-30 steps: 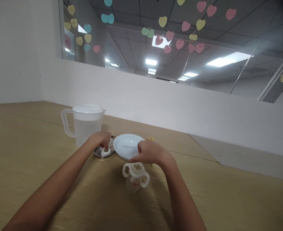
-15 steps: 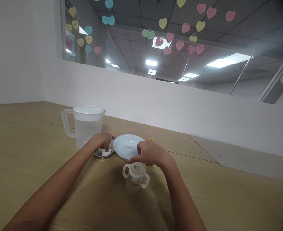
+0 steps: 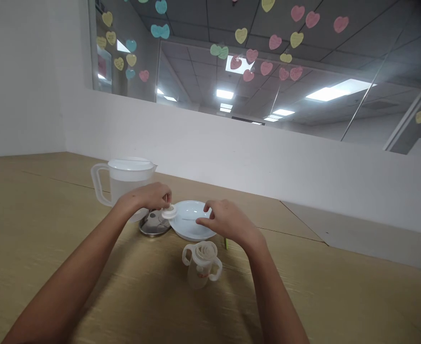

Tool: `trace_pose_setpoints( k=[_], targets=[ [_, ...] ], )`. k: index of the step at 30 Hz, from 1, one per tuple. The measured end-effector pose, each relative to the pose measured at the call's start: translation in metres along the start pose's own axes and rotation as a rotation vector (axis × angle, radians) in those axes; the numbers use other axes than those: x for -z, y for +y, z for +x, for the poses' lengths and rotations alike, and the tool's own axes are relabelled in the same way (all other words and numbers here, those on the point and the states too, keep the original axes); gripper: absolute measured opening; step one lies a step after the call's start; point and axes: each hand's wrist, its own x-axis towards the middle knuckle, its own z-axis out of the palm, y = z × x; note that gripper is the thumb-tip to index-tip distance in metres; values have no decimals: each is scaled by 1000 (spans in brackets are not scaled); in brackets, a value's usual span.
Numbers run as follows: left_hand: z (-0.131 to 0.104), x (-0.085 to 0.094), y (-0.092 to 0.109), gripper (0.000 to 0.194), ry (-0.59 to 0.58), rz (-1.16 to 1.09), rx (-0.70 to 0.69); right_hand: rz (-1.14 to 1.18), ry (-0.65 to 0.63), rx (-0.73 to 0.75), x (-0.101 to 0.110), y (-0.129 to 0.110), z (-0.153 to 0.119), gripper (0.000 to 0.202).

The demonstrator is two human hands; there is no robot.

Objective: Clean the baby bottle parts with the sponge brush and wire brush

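Note:
Pinched in my left hand point(image 3: 157, 196) is a small white ring-shaped piece point(image 3: 169, 211), held above the gap between a round metal lid point(image 3: 153, 223) and a white bowl point(image 3: 192, 233). My right hand point(image 3: 226, 220) hovers over the bowl's right side, thumb and forefinger apart with nothing between them. Nearer to me, a translucent two-handled cup point(image 3: 199, 273) stands upright on the table, its top showing rings. Behind my left hand is a clear pitcher point(image 3: 129, 179) with a white lid and a handle on its left.
A thin green object point(image 3: 226, 243) lies partly hidden under my right hand. The wooden table point(image 3: 339, 291) meets a white wall point(image 3: 232, 153) at the back. Heart-shaped notes stick to the window above.
My left hand has lifted the white piece off the metal lid and moved it up and right. My right hand has risen slightly from above the cup, its fingers wider apart.

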Motion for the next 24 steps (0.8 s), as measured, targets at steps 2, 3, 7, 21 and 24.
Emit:
trace_pose_setpoints(
  k=[2, 3, 7, 21, 24],
  targets=[
    [-9, 5, 12, 20, 51, -28, -78, 57, 56, 23, -2, -2, 1, 32],
    [-14, 7, 19, 20, 79, -29, -116, 81, 90, 39, -3, -3, 3, 32],
    [-28, 12, 40, 25, 161, -44, -255, 187, 203, 130, -10, -5, 10, 34],
    [-47, 14, 69, 28, 495, 207, -245, 569, 384, 278, -12, 4, 19, 27],
    [-47, 13, 71, 28, 556, 191, -243, 665, 411, 308, -11, 5, 18, 28]
  ],
)
